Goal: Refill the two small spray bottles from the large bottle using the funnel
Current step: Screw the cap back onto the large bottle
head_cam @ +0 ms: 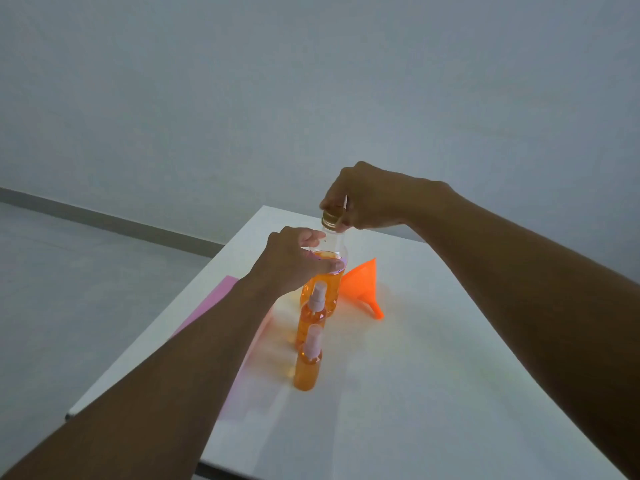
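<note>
A large clear bottle point(329, 292) holding orange liquid stands upright on the white table point(433, 375). My left hand point(294, 261) grips its body just below the shoulder. My right hand point(363, 199) pinches its gold screw cap point(331, 220) from above. Two small spray bottles with pale pump tops stand in a row in front of it, the far one point(311, 317) and the near one point(309, 362), both showing orange liquid. An orange funnel point(362, 284) lies on its side just right of the large bottle, spout toward me.
A pink sheet point(214, 299) lies along the table's left edge, partly under my left forearm. The table's far edge runs just behind the large bottle. Grey floor and a plain wall surround the table.
</note>
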Demonstrator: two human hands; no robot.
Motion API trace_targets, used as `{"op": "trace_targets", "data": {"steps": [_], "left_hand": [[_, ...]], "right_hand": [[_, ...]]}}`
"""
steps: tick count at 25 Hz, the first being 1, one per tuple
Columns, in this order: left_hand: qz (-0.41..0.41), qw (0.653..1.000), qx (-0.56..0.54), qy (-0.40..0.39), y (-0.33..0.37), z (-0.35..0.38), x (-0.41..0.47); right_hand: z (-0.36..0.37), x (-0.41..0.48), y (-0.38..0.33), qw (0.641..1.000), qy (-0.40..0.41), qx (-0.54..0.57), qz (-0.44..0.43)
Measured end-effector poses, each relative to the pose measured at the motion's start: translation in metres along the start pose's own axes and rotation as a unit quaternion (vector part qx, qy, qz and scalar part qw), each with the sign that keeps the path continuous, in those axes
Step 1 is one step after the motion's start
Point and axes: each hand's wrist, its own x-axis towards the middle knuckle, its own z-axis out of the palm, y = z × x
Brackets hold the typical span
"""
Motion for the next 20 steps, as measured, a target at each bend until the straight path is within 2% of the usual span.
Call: {"op": "trace_targets", "data": {"steps": [5, 9, 11, 14, 16, 20], "left_hand": [[-0.012, 0.998, -0.060, 0.013, 0.000, 0.003, -0.006], [-0.017, 0.996, -0.081, 0.016, -0.005, 0.006, -0.007], [-0.022, 0.995, -0.095, 0.013, -0.008, 0.008, -0.007], [-0.029, 0.993, -0.111, 0.015, -0.012, 0.009, -0.005], [-0.030, 0.993, -0.112, 0.017, -0.011, 0.009, -0.006], [-0.027, 0.994, -0.108, 0.017, -0.012, 0.010, -0.005]], "right_hand": [[0.007, 0.000, 0.004, 0.994, 0.041, -0.032, 0.093], [0.001, -0.007, 0.007, 0.994, -0.012, 0.109, 0.011], [0.003, -0.007, 0.003, 0.995, 0.003, 0.099, -0.009], [0.012, 0.001, -0.006, 0.997, 0.044, 0.054, 0.019], [0.009, 0.005, -0.004, 0.999, 0.025, 0.025, 0.034], [0.000, -0.005, 0.005, 0.997, -0.013, 0.070, 0.006]]}}
